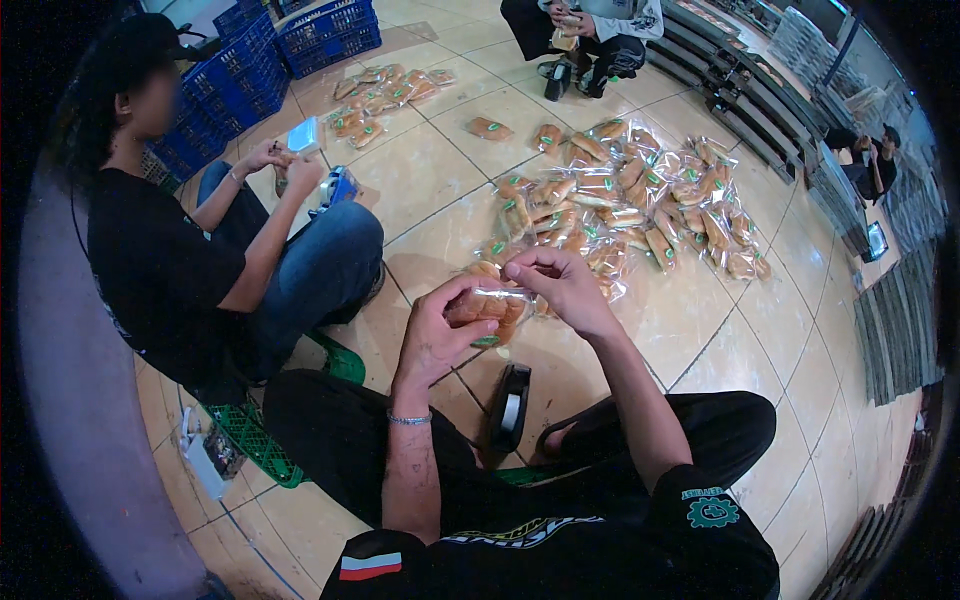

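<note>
My left hand (432,335) is wrapped round a bread roll in a clear plastic bag (488,312), held up above the floor. A green label shows low on the bag. At the bag's upper edge, the thumb and fingers of my right hand (560,288) are pinched together; what lies between them is too small to make out. On the floor between my legs stands a black tape dispenser (510,408) with a pale roll in it. Just beyond my hands spreads a large heap of bagged bread rolls (622,208), several with green labels.
A person (170,230) sits close on my left, hands on a small item. Another person (590,40) crouches at the far side, holding bread. Blue crates (330,38) stand at the back left, near a smaller bread pile (380,95). Stacked grey trays (900,320) line the right.
</note>
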Demonstrator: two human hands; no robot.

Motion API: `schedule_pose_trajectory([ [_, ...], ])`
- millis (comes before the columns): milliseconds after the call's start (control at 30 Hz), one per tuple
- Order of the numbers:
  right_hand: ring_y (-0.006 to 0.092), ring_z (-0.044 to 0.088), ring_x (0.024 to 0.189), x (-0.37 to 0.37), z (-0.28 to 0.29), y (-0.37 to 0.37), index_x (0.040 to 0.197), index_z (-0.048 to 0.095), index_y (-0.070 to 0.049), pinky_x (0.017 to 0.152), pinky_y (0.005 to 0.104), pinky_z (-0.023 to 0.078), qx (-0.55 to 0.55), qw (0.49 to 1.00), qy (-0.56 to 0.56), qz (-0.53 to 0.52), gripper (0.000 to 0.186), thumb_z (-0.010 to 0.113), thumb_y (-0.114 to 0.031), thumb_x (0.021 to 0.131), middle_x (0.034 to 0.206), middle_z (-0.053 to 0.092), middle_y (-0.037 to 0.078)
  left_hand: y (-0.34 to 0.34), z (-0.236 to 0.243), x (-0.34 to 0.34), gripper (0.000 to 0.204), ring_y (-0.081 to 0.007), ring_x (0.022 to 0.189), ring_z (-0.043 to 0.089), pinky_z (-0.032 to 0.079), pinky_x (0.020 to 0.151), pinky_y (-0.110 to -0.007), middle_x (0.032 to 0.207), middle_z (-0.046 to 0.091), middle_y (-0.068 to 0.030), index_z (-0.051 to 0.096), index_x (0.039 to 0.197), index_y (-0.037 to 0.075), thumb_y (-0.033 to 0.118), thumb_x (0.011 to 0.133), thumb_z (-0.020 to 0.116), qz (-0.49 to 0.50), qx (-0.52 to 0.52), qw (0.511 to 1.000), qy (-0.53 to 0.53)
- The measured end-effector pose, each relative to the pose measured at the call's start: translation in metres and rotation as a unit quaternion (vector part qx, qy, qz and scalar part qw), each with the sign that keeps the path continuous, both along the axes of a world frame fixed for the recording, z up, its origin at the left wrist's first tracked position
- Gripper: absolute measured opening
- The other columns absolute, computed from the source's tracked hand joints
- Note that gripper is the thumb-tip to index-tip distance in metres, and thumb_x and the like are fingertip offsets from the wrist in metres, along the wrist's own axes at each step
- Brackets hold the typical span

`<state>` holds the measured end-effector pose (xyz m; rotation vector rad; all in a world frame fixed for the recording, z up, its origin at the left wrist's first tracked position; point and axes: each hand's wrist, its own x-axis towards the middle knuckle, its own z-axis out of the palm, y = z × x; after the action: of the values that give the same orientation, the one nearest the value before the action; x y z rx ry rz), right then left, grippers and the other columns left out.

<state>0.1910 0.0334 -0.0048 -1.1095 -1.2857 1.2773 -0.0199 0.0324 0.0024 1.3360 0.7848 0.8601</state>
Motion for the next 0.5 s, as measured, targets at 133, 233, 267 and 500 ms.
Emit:
schedule_pose_trajectory([
  [133,0.0088,0.063,0.076,-0.008,0.014,-0.006,0.112,0.069,-0.003,0.066,0.0255,0.05,0.032,0.993,-0.11,-0.031,0.025,0.071,-0.017,0.091,0.086,0.069,0.005,-0.003,0.016,-0.001,0.04,-0.017,0.099,0.067,0.054,0.087,-0.029,0.113,0.068,-0.0079,0.069,0.105,0.002,-0.011,0.069,0.075,0.112,0.202,0.965,0.121],
  [233,0.0095,0.062,0.073,-0.017,0.035,-0.015,0.118,0.064,-0.002,0.063,0.0267,0.051,0.001,0.996,-0.085,-0.022,0.031,0.071,-0.014,0.09,0.086,0.066,0.005,-0.004,0.018,-0.004,0.037,-0.0202,0.098,0.068,0.056,0.084,-0.03,0.11,0.068,-0.0082,0.071,0.102,0.006,-0.01,0.069,0.074,0.138,0.331,0.922,0.147],
  [267,0.0095,0.062,0.073,-0.016,0.032,-0.014,0.118,0.064,-0.002,0.063,0.0267,0.051,0.002,0.996,-0.084,-0.019,0.031,0.071,-0.014,0.09,0.086,0.066,0.005,-0.005,0.018,-0.006,0.037,-0.0216,0.097,0.069,0.057,0.083,-0.031,0.108,0.068,-0.0081,0.072,0.102,0.007,-0.01,0.07,0.074,0.127,0.396,0.899,0.138],
  [500,0.013,0.063,0.073,0.014,0.022,-0.009,0.109,0.065,-0.002,0.069,0.0289,0.052,-0.018,0.996,-0.087,0.011,0.029,0.074,-0.02,0.089,0.089,0.066,0.004,-0.004,0.016,-0.001,0.045,-0.0256,0.106,0.066,0.055,0.091,-0.036,0.116,0.067,-0.0089,0.071,0.111,0.009,0.001,0.068,0.081,0.054,0.303,0.935,0.178],
])
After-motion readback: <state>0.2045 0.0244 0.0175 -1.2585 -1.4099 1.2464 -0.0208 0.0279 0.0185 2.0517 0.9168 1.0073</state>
